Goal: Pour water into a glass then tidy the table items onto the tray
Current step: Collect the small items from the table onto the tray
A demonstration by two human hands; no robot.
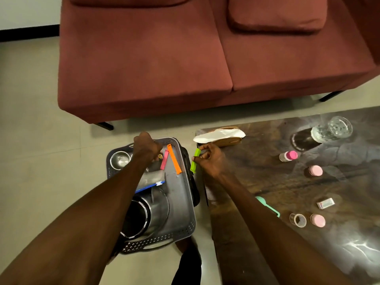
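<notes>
A steel pot point(141, 217) is seen in the grey tray point(181, 202). A green clip point(195, 160) is pinched in the right hand point(209, 159) beside the tray. The left hand point(147, 147) is curled over the tray; its grip cannot be told. The glass point(331, 128) lies on the table point(267, 182).

Your left hand point(147, 148) sits curled over the far end of the tray point(183, 202), so you cannot see its fingertips or tell whether they hold the small yellowish thing point(160, 156) just beside them, itself too small to identify. Your left forearm crosses the tray and covers part of the steel pot point(144, 214) and the clear bag point(153, 178). The bench point(267, 182) beside the tray is cut off by the right and bottom edges.
</notes>
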